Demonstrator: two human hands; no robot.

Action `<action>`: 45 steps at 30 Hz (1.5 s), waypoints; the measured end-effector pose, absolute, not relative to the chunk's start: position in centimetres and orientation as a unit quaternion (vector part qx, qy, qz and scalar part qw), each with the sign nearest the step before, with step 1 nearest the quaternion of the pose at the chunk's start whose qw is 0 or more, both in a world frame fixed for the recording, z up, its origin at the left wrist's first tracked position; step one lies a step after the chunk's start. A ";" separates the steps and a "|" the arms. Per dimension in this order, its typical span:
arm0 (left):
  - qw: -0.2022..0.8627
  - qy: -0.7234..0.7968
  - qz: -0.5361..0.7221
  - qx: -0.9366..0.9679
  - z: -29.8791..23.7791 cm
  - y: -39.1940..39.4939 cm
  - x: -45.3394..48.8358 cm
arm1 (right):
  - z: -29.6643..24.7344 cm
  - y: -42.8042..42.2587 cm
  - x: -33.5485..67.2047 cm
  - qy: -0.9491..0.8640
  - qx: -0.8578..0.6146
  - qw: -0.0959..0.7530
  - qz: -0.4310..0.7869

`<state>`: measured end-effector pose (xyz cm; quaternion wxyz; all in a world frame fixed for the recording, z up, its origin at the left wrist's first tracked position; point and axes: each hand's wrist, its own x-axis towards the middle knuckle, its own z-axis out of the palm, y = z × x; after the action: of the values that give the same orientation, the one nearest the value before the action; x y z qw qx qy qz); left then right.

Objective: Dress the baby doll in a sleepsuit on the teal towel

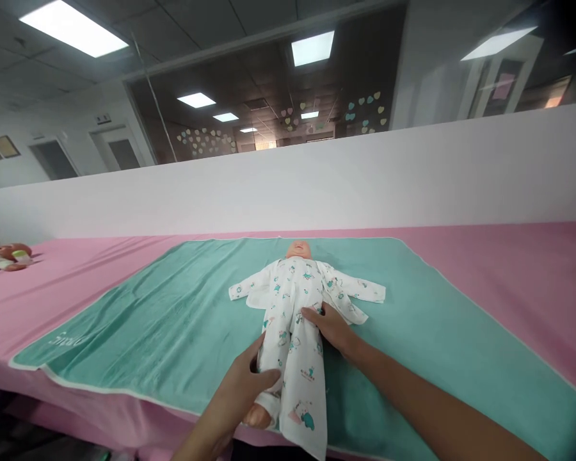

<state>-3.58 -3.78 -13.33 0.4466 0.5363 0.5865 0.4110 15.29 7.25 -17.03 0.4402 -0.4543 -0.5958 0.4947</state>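
The left hand [240,392] holds one leg of the doll [294,285] tight. The right hand [333,328] lies flat and open on it.

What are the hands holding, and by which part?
The left hand grips the baby doll by one lower leg near the foot. The right hand lies flat on its hip.

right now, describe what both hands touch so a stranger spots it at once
On the long pink-covered table lies a teal towel. At its middle lies a baby doll in a white printed romper, arms spread, unlike the other doll far left on bare pink.
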 end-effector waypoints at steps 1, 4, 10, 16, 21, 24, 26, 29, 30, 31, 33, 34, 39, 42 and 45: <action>0.496 0.556 0.435 0.506 -12.9 -4.0 -3.0 | -17.0 7.3 15.5 -0.598 -0.460 0.446 0.482; 0.594 0.491 0.485 0.414 -12.6 -4.3 -1.2 | -16.6 7.8 16.4 -0.608 -0.483 0.451 0.439; 0.488 0.564 0.483 0.458 -16.1 -3.8 0.4 | -16.4 8.5 17.8 -0.640 -0.488 0.410 0.429; 0.306 0.599 0.448 0.589 -20.3 -5.0 -1.5 | -16.7 9.4 19.1 -0.713 -0.493 0.388 0.312; 0.317 0.562 0.465 0.607 -20.1 -6.2 -2.7 | -16.9 10.7 20.3 -0.813 -0.432 0.361 0.151; 0.346 0.581 0.463 0.572 -18.2 -4.3 -4.0 | -17.6 10.5 20.0 -0.857 -0.429 0.271 0.088; 0.278 0.607 0.426 0.610 -17.2 -1.9 -5.3 | -18.1 10.4 19.4 -0.871 -0.438 0.218 0.048; 0.115 0.592 0.314 0.733 -16.8 2.6 -7.0 | -18.4 10.5 18.5 -0.872 -0.448 0.196 0.018; 0.087 0.577 0.274 0.764 -16.8 4.0 -7.1 | -18.4 10.6 18.3 -0.870 -0.453 0.195 0.017; 0.066 0.558 0.243 0.791 -16.8 5.2 -7.0 | -18.4 10.6 18.1 -0.866 -0.461 0.193 0.017; 0.046 0.512 0.216 0.830 -16.7 7.1 -6.2 | -18.5 10.8 17.9 -0.856 -0.480 0.191 0.016; 0.044 0.494 0.222 0.840 -16.5 7.7 -5.7 | -18.5 10.8 17.8 -0.852 -0.487 0.190 0.015; 0.124 0.506 0.346 0.780 -16.0 8.9 -4.0 | -18.8 11.9 17.6 -0.868 -0.464 0.177 0.013; 0.200 0.508 0.386 0.744 -16.3 8.9 -4.3 | -18.9 12.5 17.9 -0.908 -0.373 0.192 0.007; 0.259 0.507 0.392 0.723 -16.6 8.5 -4.5 | -19.0 12.5 18.4 -0.930 -0.261 0.258 -0.008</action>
<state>-4.51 8.55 -16.56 0.2586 0.7228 0.5067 0.3924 18.43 12.54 -18.99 0.2577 -0.2610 -0.9303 -0.0084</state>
